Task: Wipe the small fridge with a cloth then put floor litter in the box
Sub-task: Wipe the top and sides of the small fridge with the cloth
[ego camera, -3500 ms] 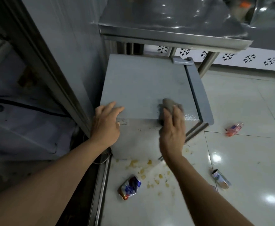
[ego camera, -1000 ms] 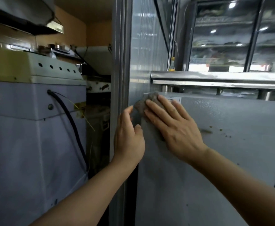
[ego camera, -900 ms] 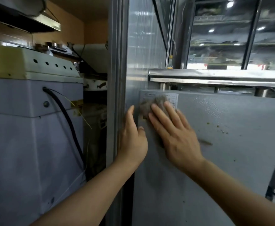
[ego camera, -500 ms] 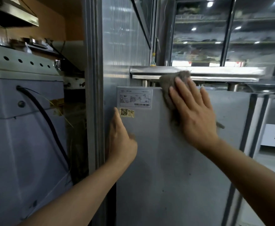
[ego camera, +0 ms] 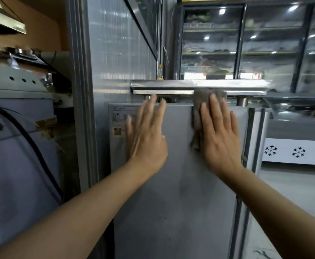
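Note:
The small grey fridge (ego camera: 173,199) fills the middle of the view, its flat side panel facing me. My right hand (ego camera: 220,135) presses a grey-brown cloth (ego camera: 197,113) flat against the panel near its top edge, fingers straight and spread. My left hand (ego camera: 147,135) lies flat on the same panel to the left, fingers straight, partly covering a white label (ego camera: 118,118). No floor litter or box is in view.
A steel table edge (ego camera: 197,85) overhangs the fridge top. A metal wall post (ego camera: 82,94) stands close on the left, beside a grey machine with a black cable (ego camera: 27,143). Glass-door display coolers (ego camera: 246,43) stand behind; tiled floor (ego camera: 293,186) shows at right.
My right hand has slid the cloth rightward along the fridge's upper panel. My left hand has moved up and right from the panel's left edge onto the label area.

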`<state>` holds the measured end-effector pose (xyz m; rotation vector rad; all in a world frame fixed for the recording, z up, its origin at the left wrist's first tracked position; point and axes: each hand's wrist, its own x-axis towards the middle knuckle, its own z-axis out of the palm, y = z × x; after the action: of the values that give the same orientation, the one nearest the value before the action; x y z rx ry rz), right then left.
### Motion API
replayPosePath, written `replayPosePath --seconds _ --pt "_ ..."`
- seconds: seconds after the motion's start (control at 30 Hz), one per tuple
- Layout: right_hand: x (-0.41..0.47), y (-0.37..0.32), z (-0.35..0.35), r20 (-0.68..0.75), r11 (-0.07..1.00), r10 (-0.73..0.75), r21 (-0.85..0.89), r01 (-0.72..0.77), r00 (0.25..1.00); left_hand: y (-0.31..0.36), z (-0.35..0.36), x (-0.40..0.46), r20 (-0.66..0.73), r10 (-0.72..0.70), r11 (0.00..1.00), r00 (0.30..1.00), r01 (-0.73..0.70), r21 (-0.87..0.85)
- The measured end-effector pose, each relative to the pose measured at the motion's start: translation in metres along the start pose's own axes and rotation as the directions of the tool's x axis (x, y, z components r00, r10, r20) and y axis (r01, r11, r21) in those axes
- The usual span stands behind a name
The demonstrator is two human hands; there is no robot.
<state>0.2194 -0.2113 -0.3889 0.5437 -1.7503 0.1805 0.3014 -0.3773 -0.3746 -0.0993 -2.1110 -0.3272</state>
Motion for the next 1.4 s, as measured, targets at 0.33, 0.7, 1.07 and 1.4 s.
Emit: replayPosePath --seconds 0.33,0.7,1.07,1.4 --pt "-0.115 0.005 0.017 0.107 0.991 -0.079 -0.103 0.09 0.991 0.023 0.032 0.022 -0.149 0.058 0.988 0.987 -0.034 0.153" --pt "-0.095 0.024 0.004 0.006 0.968 0.22 -0.129 -0.217 0.976 0.028 0.031 0.02 -0.161 0.053 0.983 0.986 -0.023 0.181" --pt "-0.018 0.056 -0.018 -0.127 0.952 0.262 -0.125 -0.278 0.957 0.026 0.035 0.021 -0.202 0.064 0.983 0.977 -0.027 0.181" --pt "-0.197 0.048 0.016 0.099 0.99 0.136 0.013 -0.138 0.986 0.027 0.052 -0.002 -0.156 0.022 0.992 0.988 -0.002 0.128"
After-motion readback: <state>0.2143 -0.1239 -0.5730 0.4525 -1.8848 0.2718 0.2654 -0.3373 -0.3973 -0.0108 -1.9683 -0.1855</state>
